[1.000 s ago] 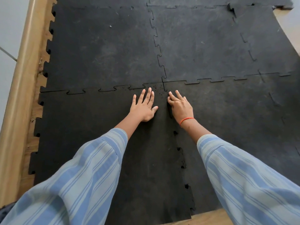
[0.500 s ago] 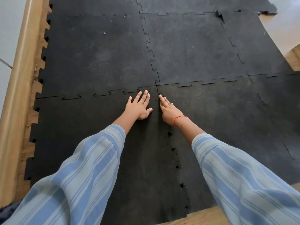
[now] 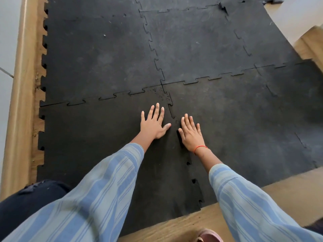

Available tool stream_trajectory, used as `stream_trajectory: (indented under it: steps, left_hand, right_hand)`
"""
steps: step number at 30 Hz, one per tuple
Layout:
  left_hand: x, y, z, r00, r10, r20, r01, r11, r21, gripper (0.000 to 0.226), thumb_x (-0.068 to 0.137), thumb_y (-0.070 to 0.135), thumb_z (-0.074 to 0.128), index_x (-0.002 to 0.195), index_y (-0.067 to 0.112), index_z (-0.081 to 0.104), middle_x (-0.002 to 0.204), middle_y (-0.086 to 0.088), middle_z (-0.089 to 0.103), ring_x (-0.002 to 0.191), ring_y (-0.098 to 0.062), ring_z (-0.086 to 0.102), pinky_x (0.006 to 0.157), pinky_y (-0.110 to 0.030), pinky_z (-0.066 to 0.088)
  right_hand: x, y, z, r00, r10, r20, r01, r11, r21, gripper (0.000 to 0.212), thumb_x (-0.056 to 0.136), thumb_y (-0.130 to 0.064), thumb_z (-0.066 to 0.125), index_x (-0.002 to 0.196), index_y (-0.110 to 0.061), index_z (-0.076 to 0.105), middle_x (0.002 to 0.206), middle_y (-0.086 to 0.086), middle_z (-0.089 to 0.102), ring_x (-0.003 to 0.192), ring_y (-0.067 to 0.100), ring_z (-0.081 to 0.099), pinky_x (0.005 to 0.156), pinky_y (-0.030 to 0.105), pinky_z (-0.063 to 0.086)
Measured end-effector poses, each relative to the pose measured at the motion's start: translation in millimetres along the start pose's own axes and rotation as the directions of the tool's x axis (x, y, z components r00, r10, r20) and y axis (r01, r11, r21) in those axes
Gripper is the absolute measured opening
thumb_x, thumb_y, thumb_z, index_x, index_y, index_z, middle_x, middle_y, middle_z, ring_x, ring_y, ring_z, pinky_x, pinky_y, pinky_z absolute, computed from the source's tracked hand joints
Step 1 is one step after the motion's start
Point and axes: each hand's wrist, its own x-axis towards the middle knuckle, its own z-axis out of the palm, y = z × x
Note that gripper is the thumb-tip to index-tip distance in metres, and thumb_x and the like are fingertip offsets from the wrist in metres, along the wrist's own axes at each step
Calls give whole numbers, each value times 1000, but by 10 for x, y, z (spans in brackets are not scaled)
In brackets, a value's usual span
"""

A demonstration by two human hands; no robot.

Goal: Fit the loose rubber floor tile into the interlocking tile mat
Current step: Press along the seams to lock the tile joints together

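A person in blue-striped sleeves kneels over a black interlocking tile mat that fills most of the frame, both palms flat at centre. The left hand lies spread wide, fingers splayed, on the loose rubber floor tile in the lower left. The right hand, a red thread at its wrist, is flat and open on the neighbouring tile just across the seam, holding nothing.

The loose tile's upper edge looks largely meshed with the tile above it. Along its right side, in the lower centre, several tabs show dark gaps, so that run appears unseated.

The tile looks dense, heavy and floppy rather than rigid, with a matte, grippy face that is unlikely to slip under a palm. It probably answers best to downward pressure close beside the seam, worked tab by tab toward the near wooden floor, rather than to lifting by a corner.
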Motion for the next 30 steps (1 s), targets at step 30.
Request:
stream_trajectory:
  steps: [30]
  left_hand:
    - [-33, 189, -210, 981, 163, 109, -183, 961, 207, 91, 90, 71, 26, 153, 16, -9, 161, 3, -19, 150, -14, -9, 119, -54, -1]
  right_hand:
    - [-367, 134, -104, 994, -74, 85, 74, 997, 1, 52, 103, -26, 28, 152, -20, 16, 162, -7, 3, 150, 20, 0, 118, 52, 11]
